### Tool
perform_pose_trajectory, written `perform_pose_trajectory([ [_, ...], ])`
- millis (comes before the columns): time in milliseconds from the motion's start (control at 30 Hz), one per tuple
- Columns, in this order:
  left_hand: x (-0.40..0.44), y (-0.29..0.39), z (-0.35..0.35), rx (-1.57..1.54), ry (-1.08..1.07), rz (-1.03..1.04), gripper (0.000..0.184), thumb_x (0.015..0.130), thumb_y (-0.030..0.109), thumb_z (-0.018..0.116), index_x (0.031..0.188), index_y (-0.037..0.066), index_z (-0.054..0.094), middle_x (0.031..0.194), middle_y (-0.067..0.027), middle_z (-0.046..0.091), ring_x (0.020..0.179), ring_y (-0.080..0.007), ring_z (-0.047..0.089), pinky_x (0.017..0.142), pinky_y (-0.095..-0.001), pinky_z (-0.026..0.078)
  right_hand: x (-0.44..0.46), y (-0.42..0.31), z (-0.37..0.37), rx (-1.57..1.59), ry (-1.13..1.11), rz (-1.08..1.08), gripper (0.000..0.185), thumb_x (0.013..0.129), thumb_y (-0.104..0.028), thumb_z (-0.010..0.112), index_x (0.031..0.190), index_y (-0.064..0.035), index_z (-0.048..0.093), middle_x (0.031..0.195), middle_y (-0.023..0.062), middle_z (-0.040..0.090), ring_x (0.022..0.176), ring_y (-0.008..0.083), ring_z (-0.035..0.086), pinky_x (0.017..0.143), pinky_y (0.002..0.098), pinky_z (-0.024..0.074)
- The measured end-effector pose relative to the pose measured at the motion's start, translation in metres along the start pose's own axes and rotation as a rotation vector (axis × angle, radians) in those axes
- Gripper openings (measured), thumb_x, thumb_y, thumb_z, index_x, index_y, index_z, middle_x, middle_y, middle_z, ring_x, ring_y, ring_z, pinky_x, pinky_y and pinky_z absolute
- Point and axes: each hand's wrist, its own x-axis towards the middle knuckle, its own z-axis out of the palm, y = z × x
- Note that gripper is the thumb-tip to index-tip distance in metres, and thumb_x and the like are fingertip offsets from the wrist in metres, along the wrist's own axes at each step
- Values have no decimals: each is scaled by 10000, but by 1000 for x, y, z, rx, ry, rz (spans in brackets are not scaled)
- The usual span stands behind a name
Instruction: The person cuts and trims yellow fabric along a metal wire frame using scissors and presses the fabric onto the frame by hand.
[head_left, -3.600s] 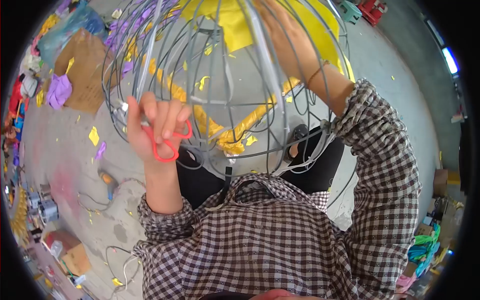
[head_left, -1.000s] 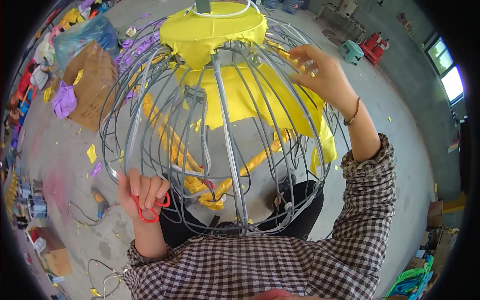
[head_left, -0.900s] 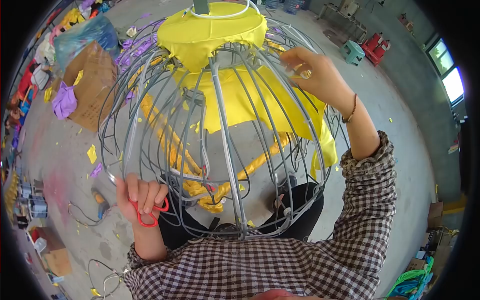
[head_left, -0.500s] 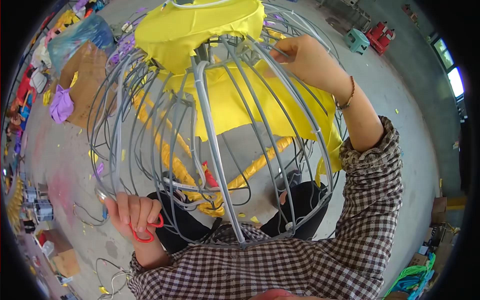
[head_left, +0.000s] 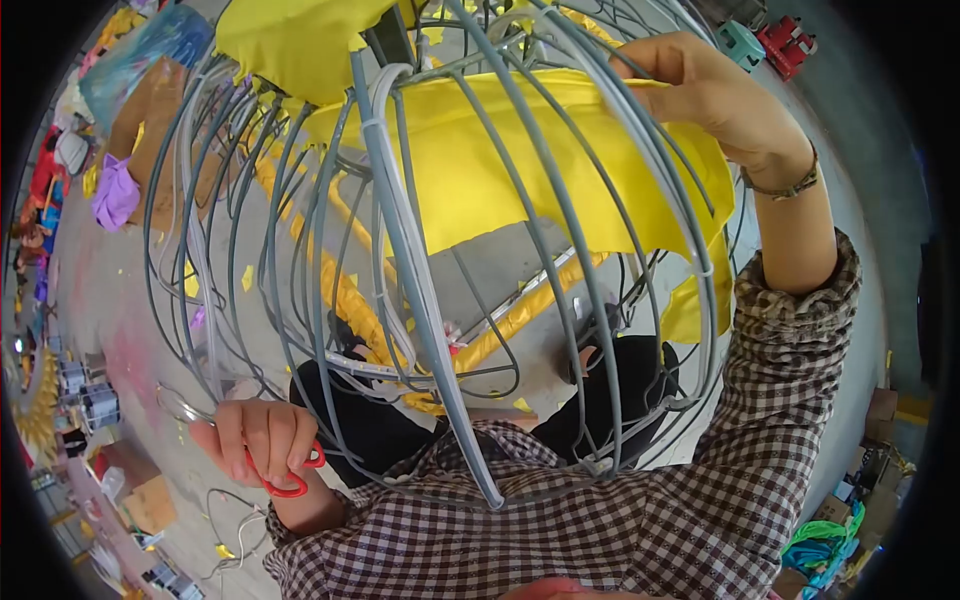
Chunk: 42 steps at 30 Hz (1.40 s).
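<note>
A domed frame of grey wire ribs (head_left: 552, 165) fills the middle of the view, close to my chest. Yellow cloth (head_left: 470, 165) hangs inside its ribs, and another yellow piece (head_left: 290, 45) covers the top at the upper left. My left hand (head_left: 262, 440) is closed on red-handled scissors (head_left: 290, 488) outside the frame's lower left; their metal end points up and left. At the upper right, my right hand (head_left: 690, 95) has its thumb and fingers pinched at the cloth's upper edge, beside the ribs.
Yellow-wrapped bars (head_left: 520, 318) lie below the frame. A cardboard box (head_left: 160, 140), purple cloth (head_left: 116, 192) and a plastic bag (head_left: 150, 65) are at the left. A green stool (head_left: 740, 45) and a red object (head_left: 786, 46) stand at the upper right. A loose cable (head_left: 235, 530) lies lower left.
The frame now appears larger and its top has shifted up and left. My right hand has moved from open beside the ribs to the cloth's edge. My left hand still holds the scissors, now lower.
</note>
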Motion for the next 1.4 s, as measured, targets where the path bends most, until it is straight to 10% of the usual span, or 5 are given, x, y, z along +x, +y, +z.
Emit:
perform_pose_trajectory([
  [233, 2, -1, -1, -3, -41, -6, 486, 1096, 419, 343, 788, 133, 588, 481, 1, 513, 440, -129, 520, 602, -298, 468, 22, 39, -6, -116, 173, -557, 187, 916, -208, 742, 961, -39, 678, 716, -27, 615, 507, -13, 449, 431, 145, 345],
  [400, 4, 2, 2, 21, -25, -17, 485, 1098, 411, 344, 790, 130, 591, 479, 1, 511, 437, -131, 515, 603, -294, 468, 11, 19, 10, 22, 152, -125, 240, 802, -109, 664, 993, 28, 619, 1002, 155, 670, 869, 275, 613, 752, 333, 530],
  [567, 3, 3, 2, 21, -28, -25, 490, 1098, 415, 340, 790, 131, 592, 477, 1, 510, 438, -127, 511, 606, -292, 468, 7, 4, 9, -339, 52, -103, 239, 937, -238, 727, 1035, -25, 681, 721, -35, 612, 482, -13, 420, 416, 127, 313],
  [1100, 0, 0, 0, 23, -33, -23, 491, 1097, 421, 334, 794, 131, 590, 479, 4, 513, 451, -121, 511, 611, -298, 468, 4, 17, -9, -146, -71, -162, 322, 930, -310, 736, 1029, -7, 695, 649, -31, 552, 431, 2, 366, 389, 154, 285],
  [1400, 3, -2, -1, -13, -74, -14, 521, 1090, 433, 338, 768, 125, 608, 488, 11, 535, 473, -118, 530, 610, -300, 458, -36, 6, 2, -583, 467, -166, 420, 900, -155, 743, 1265, 3, 608, 903, 60, 683, 720, 103, 608, 601, 205, 484],
])
